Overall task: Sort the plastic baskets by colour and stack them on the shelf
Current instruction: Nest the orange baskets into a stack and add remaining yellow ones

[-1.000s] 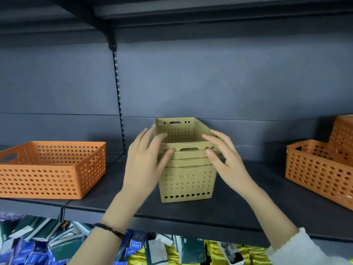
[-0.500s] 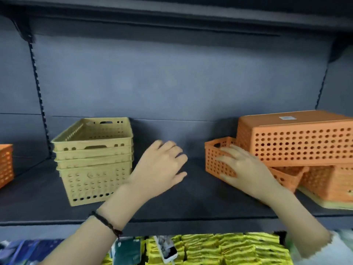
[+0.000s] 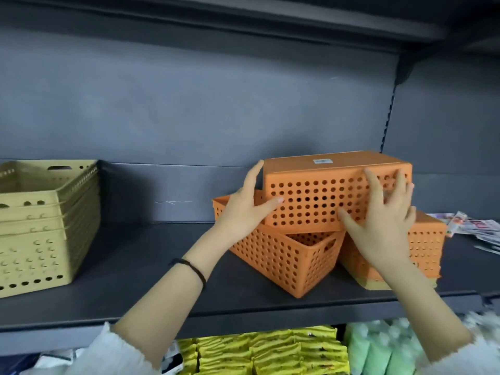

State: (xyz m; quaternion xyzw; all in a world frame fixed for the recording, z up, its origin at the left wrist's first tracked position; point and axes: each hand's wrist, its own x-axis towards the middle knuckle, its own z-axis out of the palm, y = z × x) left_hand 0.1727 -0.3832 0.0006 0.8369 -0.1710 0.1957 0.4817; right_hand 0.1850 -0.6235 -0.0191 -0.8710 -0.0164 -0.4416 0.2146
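Note:
An upside-down orange basket (image 3: 319,196) rests tilted across an upright orange basket (image 3: 284,261) and another overturned orange basket (image 3: 424,247), which sits on a yellow one (image 3: 376,285). My left hand (image 3: 243,209) grips the top basket's left corner, thumb on the front, fingers up the end wall. My right hand (image 3: 384,220) lies flat on its perforated front near the right end, fingers spread and blurred. A stack of yellow baskets (image 3: 46,226) stands at the left of the dark shelf (image 3: 162,266).
Loose printed packets (image 3: 476,228) lie at the shelf's far right. Below the shelf edge are yellow packets (image 3: 270,350) and green packs (image 3: 378,347). Another shelf (image 3: 243,12) hangs overhead, and a slotted upright (image 3: 389,109) runs down the back right.
My view has swung right, away from the yellow stack. Both hands left that stack, crossed the shelf and now rest on the overturned orange basket.

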